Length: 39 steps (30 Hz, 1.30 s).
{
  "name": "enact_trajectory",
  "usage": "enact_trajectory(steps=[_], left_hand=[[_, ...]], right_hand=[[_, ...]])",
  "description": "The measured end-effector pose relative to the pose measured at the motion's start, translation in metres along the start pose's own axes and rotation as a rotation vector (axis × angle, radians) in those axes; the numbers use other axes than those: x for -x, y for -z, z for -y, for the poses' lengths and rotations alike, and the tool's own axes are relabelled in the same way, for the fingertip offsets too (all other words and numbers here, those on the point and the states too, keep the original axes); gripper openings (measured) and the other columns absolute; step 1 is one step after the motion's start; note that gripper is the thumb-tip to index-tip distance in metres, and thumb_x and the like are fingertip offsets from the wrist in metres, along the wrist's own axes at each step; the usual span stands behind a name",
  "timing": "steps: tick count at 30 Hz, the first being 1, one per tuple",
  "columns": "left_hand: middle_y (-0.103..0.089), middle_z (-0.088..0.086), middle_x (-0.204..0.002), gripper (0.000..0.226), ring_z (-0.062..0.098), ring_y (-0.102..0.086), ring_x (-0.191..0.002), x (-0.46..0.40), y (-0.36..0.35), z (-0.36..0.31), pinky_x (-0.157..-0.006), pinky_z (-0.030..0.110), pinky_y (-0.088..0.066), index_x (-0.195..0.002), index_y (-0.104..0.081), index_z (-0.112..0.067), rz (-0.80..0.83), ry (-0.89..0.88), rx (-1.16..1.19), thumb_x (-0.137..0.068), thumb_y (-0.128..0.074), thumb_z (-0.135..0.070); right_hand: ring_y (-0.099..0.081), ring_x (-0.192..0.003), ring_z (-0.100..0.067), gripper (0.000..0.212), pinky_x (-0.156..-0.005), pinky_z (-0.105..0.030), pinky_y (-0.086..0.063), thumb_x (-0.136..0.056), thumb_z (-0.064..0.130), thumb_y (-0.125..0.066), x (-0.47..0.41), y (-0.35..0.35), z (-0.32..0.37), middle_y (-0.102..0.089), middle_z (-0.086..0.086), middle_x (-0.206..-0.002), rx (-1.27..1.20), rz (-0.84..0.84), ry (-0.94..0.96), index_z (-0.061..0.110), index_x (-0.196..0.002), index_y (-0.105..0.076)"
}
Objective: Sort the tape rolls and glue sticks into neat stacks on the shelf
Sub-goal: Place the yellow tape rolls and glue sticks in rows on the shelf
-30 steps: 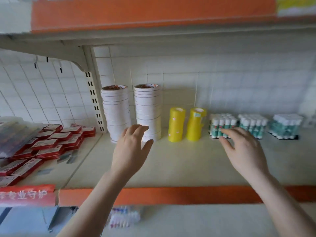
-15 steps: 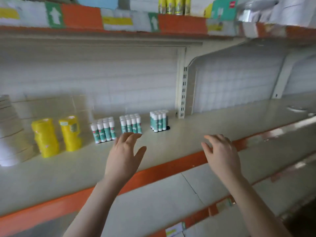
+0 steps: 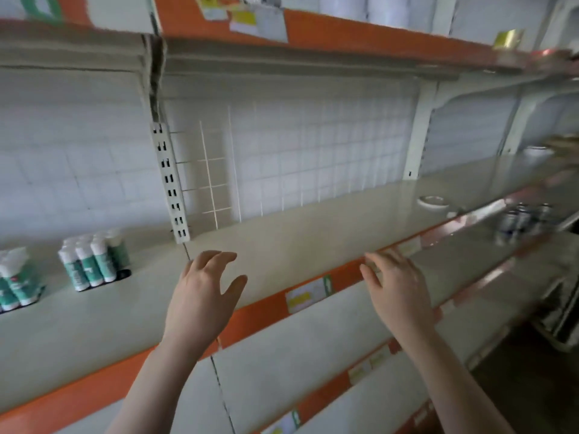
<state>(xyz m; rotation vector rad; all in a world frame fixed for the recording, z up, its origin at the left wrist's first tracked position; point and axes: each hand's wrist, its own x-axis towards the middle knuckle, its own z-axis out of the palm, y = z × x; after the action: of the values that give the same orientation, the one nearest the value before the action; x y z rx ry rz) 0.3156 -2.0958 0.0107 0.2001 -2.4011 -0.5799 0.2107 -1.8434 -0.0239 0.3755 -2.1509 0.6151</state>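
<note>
Shelf (image 3: 313,233): pale, orange front edge, running from lower left up to the right; white grid back panel behind it.

Left hand (image 3: 200,296): raised over the shelf near the slotted upright (image 3: 170,186), palm down, fingers spread and lightly bent, thumb out to the right. Holds nothing; touches nothing that can be seen.

Right hand (image 3: 398,289): raised over the shelf's front edge, fingers loosely extended and pointing up-left. Holds nothing. Fingertips are motion-blurred, so contact with the edge cannot be told.

Glue sticks (image 3: 92,261): bundle of upright sticks, white caps, teal-and-white bodies, standing on the shelf left of the upright, well apart from the left hand. A second bundle (image 3: 15,283) stands further left, cut by the frame edge.

Tape roll (image 3: 434,202): a flat white ring lying on the shelf far right, probably tape (too blurred to be sure). Another pale round item (image 3: 537,150) sits further back right, not identifiable.

Price label (image 3: 308,296): yellow-and-white tag with a green end, on the orange edge between the two hands.

Lower shelf (image 3: 517,220): a group of small dark-and-white containers, blurred.
</note>
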Motion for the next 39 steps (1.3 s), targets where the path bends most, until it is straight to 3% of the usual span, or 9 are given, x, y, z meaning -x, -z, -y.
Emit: enact_trajectory(steps=[7, 14, 18, 27, 31, 39], left_hand=[[-0.062, 0.006, -0.11, 0.034, 0.033, -0.058, -0.099, -0.066, -0.121, -0.069, -0.083, 0.04, -0.045, -0.109, -0.066, -0.012, 0.008, -0.02, 0.028, -0.076, -0.074, -0.017], [-0.06, 0.001, -0.114, 0.033, 0.028, -0.054, -0.107, -0.12, -0.206, -0.141, -0.087, 0.037, -0.042, -0.111, -0.065, -0.017, 0.065, 0.083, 0.002, -0.079, -0.072, -0.022], [-0.061, 0.003, -0.113, 0.033, 0.03, -0.055, -0.105, -0.138, -0.251, -0.182, -0.087, 0.038, -0.042, -0.11, -0.066, -0.015, 0.05, 0.127, -0.061, -0.079, -0.072, -0.02], [-0.059, 0.0, -0.119, 0.034, 0.025, -0.052, -0.111, -0.167, -0.344, -0.281, -0.09, 0.031, -0.038, -0.115, -0.063, -0.017, 0.045, 0.256, -0.172, -0.082, -0.068, -0.023], [-0.057, -0.001, -0.121, 0.035, 0.024, -0.05, -0.112, -0.179, -0.36, -0.301, -0.091, 0.032, -0.038, -0.118, -0.061, -0.018, 0.04, 0.288, -0.228, -0.084, -0.066, -0.025], [-0.057, -0.003, -0.121, 0.034, 0.02, -0.051, -0.113, -0.192, -0.382, -0.309, -0.091, 0.028, -0.037, -0.117, -0.061, -0.019, 0.056, 0.294, -0.244, -0.084, -0.066, -0.026]], right_hand=[[-0.064, -0.069, -0.036, 0.022, -0.061, -0.042, -0.054, -0.074, 0.018, -0.059, -0.066, -0.033, -0.144, -0.067, -0.012, -0.079, 0.031, -0.045, -0.001, 0.007, -0.088, -0.071], [-0.062, -0.069, -0.039, 0.018, -0.066, -0.046, -0.054, -0.07, 0.002, -0.076, -0.135, -0.053, -0.271, -0.064, -0.018, -0.075, 0.033, 0.016, -0.016, 0.003, -0.088, -0.07], [-0.061, -0.068, -0.038, 0.013, -0.063, -0.045, -0.053, -0.073, 0.001, -0.072, -0.162, -0.068, -0.339, -0.063, -0.016, -0.073, -0.024, 0.07, -0.018, 0.006, -0.085, -0.069], [-0.063, -0.074, -0.028, 0.017, -0.064, -0.031, -0.048, -0.077, 0.011, -0.074, -0.219, -0.091, -0.461, -0.069, -0.005, -0.081, -0.208, 0.419, 0.212, 0.014, -0.094, -0.072], [-0.062, -0.088, -0.022, 0.019, -0.074, -0.032, -0.046, -0.085, 0.013, -0.067, -0.237, -0.1, -0.48, -0.069, 0.0, -0.094, -0.36, 0.622, 0.272, 0.015, -0.103, -0.071], [-0.06, -0.086, -0.003, 0.025, -0.072, -0.008, -0.04, -0.081, 0.02, -0.071, -0.258, -0.111, -0.493, -0.067, 0.01, -0.094, -0.565, 0.893, 0.262, 0.021, -0.107, -0.071]])
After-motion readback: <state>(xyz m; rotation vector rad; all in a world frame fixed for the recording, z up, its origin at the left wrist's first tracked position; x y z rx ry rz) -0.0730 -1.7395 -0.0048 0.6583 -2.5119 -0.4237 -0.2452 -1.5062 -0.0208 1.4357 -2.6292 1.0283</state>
